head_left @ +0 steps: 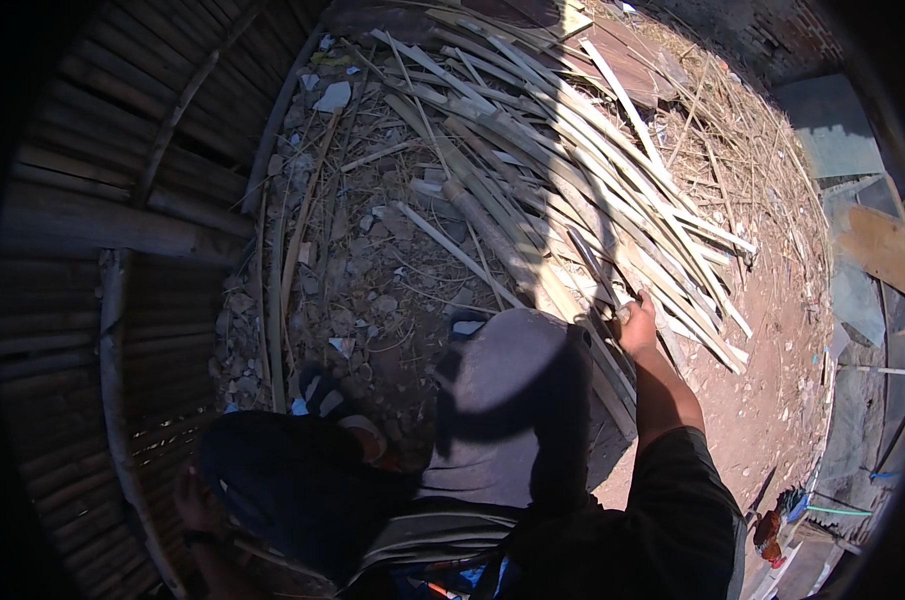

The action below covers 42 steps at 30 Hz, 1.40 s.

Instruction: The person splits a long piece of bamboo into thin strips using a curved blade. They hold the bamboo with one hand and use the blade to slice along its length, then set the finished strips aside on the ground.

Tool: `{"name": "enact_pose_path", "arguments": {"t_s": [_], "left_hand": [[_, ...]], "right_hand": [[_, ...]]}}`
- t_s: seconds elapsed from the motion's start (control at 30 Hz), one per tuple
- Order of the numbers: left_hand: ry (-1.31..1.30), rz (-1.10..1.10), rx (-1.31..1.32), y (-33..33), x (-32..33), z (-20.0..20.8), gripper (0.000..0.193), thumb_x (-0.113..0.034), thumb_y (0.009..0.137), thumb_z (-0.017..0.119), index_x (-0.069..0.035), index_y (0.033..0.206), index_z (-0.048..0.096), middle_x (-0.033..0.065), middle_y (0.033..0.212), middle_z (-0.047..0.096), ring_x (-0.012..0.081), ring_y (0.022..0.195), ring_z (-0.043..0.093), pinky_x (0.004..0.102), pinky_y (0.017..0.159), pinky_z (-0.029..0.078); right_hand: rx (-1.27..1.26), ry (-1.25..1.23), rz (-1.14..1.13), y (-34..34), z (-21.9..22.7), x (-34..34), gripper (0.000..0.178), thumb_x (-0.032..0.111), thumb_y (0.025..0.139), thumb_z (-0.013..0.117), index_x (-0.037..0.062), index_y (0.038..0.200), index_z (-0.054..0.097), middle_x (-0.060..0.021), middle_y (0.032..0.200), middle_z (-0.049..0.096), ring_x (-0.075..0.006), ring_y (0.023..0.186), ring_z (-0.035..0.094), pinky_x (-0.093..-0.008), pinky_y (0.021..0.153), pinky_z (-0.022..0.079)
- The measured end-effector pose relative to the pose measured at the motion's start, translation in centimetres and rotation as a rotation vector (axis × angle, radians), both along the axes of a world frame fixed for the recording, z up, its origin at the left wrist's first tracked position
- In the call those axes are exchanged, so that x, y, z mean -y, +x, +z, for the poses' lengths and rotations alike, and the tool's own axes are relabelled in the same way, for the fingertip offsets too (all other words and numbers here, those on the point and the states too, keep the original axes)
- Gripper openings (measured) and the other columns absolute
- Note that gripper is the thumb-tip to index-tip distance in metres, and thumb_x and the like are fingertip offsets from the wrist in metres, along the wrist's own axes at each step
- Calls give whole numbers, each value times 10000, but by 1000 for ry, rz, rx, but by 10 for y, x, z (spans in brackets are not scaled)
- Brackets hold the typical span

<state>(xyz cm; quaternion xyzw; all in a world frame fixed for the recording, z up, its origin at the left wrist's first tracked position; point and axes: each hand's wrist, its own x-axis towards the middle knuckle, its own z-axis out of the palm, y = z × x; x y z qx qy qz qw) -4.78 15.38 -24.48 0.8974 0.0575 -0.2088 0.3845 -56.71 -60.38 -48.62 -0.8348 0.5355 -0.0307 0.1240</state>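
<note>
My right hand (638,325) is closed around the handle of a machete (590,258), just right of my raised knee. The dark, narrow blade points away from me, up and to the left, over a pile of split bamboo strips (562,130). The strips lie loosely across one another, pale where the sun falls on them. Low at the left, in deep shadow, my left hand (198,502) is beside my other knee, near the bamboo wall. Its fingers are too dark to make out.
A slatted bamboo wall (62,330) rises along the left. Stones and broken white pieces (333,97) litter the ground near my sandalled foot (332,398). Sheets of board (877,245) lean at the right edge. A rooster (769,538) stands at the lower right.
</note>
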Motion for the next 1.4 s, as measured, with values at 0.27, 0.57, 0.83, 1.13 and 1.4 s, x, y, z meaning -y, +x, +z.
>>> {"name": "enact_pose_path", "arguments": {"t_s": [0.27,0.57,0.83,1.13,1.4], "left_hand": [[-80,85,74,-11,-18,-27,406,-422,1043,632,-151,1345,636,-24,1049,688,67,778,584,236,642,467],[-15,112,-9,-4,-27,-14,409,-421,1034,648,-150,1340,631,-42,976,654,64,755,564,244,634,461],[8,50,41,10,8,-3,446,-381,1041,648,-87,1374,603,14,1108,667,110,899,635,279,759,541],[-202,33,170,31,20,4,447,-328,1075,602,-36,1412,580,91,1340,639,190,1216,617,332,960,543],[-370,-308,509,29,174,103,381,-162,1069,601,16,1404,568,148,1341,648,247,1292,600,363,1005,527]], "right_hand": [[-163,237,-259,18,-23,46,482,217,806,738,80,1264,678,-282,1638,296,-418,1504,318,-419,1269,263],[-22,210,-84,13,-9,15,296,128,849,661,68,1139,673,-274,1007,724,-469,1008,686,-507,894,548],[18,173,-124,0,29,9,386,120,817,721,61,1195,667,-270,1025,730,-453,1012,697,-506,893,555],[54,-53,-15,-11,184,55,356,34,805,716,-19,1150,645,-250,831,691,-317,703,664,-398,726,534],[-14,117,95,29,368,47,265,-23,776,677,-17,1037,627,-151,837,657,-223,793,620,-368,783,513]]}}
